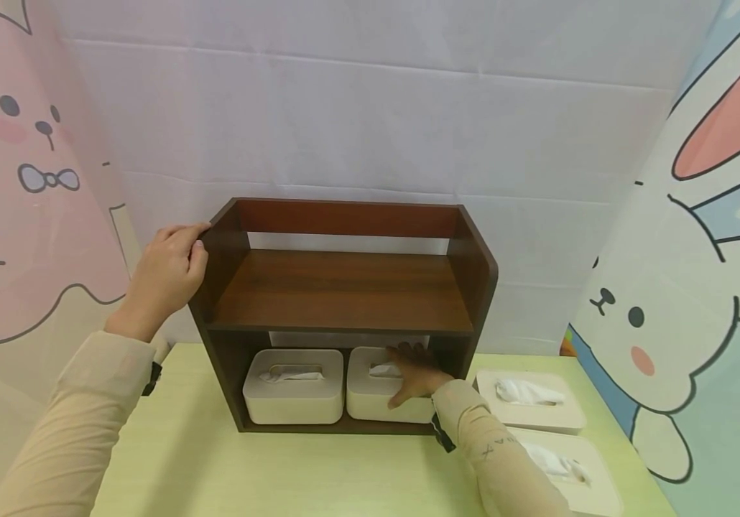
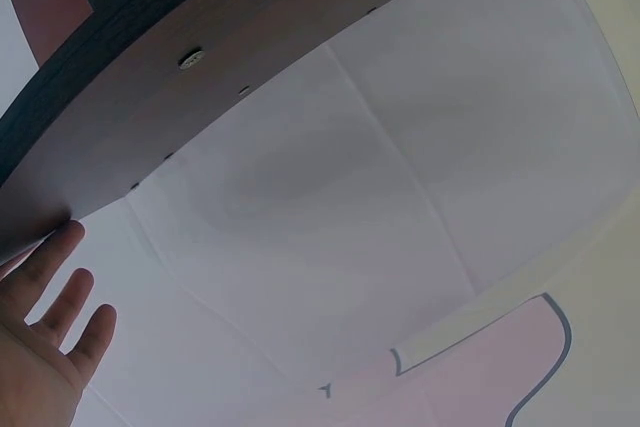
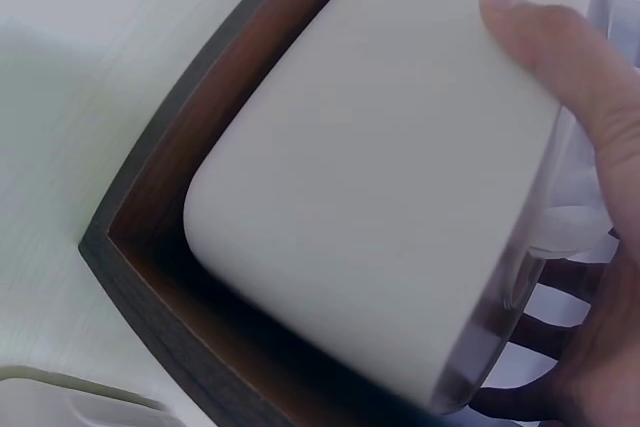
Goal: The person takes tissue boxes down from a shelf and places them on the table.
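- Head view: a person's right hand [image 1: 417, 375] reaches into the lower tier of a dark-brown two-tier wooden shelf [image 1: 344, 287], lower centre of the frame, on a pale table [image 1: 312, 474].
- Thumb against the front wall and fingers spread over the lid, that hand holds the right-hand tissue box [image 1: 370, 408], which sits inside the tier, a tissue showing at its slot.
- Just beside it, nearer the left of the frame, the left-hand tissue box [image 1: 294, 406] stands upright in the same tier.
- Left of centre, the left hand [image 1: 172, 269] rests on the shelf's upper side edge, fingers mostly straight and one fingertip touching the panel in the left wrist view; it appears to be steadying the unit.
- At lower right, an upper loose tissue box [image 1: 554, 413] and a lower loose tissue box [image 1: 593, 488] lie on the table outside the shelf.
- Step in hand, by appearances: placing the right-hand box in its bay. The next move calls for squaring it against the side panel, then loosening the fingers without dragging the lid.
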`<state>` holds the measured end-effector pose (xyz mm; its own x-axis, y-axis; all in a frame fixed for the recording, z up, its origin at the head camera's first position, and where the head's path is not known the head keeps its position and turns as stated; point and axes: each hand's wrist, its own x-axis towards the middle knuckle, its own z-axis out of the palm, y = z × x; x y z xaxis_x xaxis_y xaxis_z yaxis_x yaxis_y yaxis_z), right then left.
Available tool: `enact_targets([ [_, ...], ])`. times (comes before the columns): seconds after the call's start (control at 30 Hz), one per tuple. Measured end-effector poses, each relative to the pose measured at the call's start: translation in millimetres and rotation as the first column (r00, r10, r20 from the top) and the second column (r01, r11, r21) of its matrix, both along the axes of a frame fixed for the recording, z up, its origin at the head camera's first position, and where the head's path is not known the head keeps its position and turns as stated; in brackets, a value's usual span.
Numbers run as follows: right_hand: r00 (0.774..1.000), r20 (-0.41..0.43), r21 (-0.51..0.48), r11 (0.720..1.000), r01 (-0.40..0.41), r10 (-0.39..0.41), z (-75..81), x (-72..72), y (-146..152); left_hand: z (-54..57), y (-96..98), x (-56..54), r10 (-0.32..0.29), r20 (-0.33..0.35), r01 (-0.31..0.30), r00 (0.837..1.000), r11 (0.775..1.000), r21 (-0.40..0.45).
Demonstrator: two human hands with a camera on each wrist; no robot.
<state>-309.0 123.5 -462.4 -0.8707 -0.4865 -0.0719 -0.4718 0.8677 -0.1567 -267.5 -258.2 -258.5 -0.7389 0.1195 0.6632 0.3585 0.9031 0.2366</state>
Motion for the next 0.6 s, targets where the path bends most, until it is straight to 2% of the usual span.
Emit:
enact_targets([
  [0.6, 0.997, -0.079, -0.040, 0.999, -0.017, 0.014, 4.2, 5.9, 3.6, 0.0, -0.1, 0.0, 0.003, 0.014, -0.003, 1.000, 1.000, -0.003],
])
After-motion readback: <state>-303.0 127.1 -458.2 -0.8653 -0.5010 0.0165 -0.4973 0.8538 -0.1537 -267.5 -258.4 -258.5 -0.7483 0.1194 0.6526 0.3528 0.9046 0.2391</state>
